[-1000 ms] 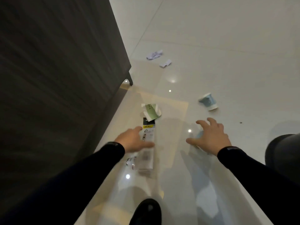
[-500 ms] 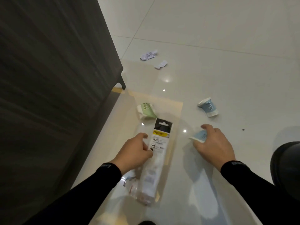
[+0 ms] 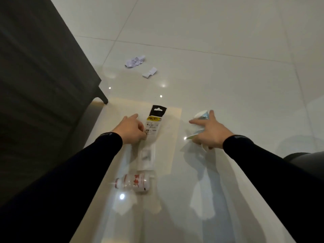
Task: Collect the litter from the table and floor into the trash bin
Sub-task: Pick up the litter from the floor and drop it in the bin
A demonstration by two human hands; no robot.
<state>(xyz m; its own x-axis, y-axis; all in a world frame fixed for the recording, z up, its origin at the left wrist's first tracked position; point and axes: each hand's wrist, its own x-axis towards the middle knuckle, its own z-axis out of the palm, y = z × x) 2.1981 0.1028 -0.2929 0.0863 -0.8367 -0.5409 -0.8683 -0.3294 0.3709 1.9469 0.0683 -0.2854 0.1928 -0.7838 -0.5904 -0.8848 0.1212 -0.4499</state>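
The left hand (image 3: 132, 129) pinches a long blister pack (image 3: 152, 123) with a black header; its lower end and a small plastic bottle (image 3: 134, 183) hang near. The right hand (image 3: 209, 132), fingers spread, clutches paper cups (image 3: 201, 116), mostly hidden behind it. Crumpled paper (image 3: 135, 61) and a torn scrap (image 3: 149, 72) lie far on the floor (image 3: 228, 76). A dark bin rim (image 3: 305, 157) is cut off at right.

Both arms in long black sleeves, snug fit, plain matte fabric w/ no pattern. Left sleeve (image 3: 73, 172) runs from lower left of frame up to the wrist, ending in a tight cuff w/ small pale lettering on it, too blurred to read. Right sleeve (image 3: 273, 172) comes from lower right, same cut, cuff also carrying a small light mark, unreadable. Left hand (image 3: 130, 129) & right hand (image 3: 210, 133) bare, no gloves, rings or watch visible.
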